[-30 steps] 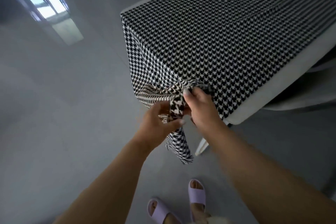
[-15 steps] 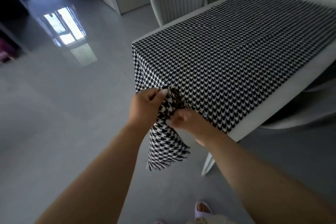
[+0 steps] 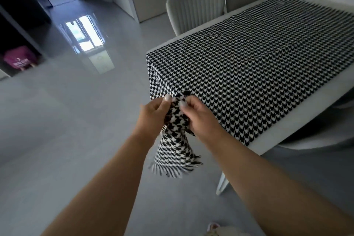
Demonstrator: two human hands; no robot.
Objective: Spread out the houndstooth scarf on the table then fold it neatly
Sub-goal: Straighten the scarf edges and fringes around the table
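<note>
Your left hand (image 3: 153, 115), centre of the frame: closed in a pinch on the gathered end of the houndstooth scarf (image 3: 249, 74), thumb on top, pale nail showing. Your right hand (image 3: 199, 119), just beside it to the right: also pinched shut on the same gathered end, fingertips (image 3: 182, 104) pressed into the cloth. The two hands sit close together, nearly touching, with a narrow bunch of fabric between them.

Scarf, held portion: bunched at your fingers, then hanging below both hands as a narrow tail; its fringed edge (image 3: 172, 168) dangles free in the lower centre of the frame, off the table and above the floor.

Scarf, laid portion: spread flat across the white table (image 3: 287, 132), running from the centre of the frame to the upper right. One side drapes over the table's left end. A strip of bare tabletop shows along the near edge, right of centre. Faint crease lines cross the cloth; the far end is blurred.

Table leg (image 3: 222, 184): white, lower right of centre.

Chairs (image 3: 195, 13): two pale grey, ribbed backs, drawn up at the far side of the table, top centre.

Floor (image 3: 67, 120): glossy grey, filling the left half; a bright window reflection (image 3: 86, 34) lies in the upper left.

Magenta bag (image 3: 19, 61): left edge, in a dark recess.

Slipper toe (image 3: 212, 228): bottom edge, right of centre, partly cut off.
</note>
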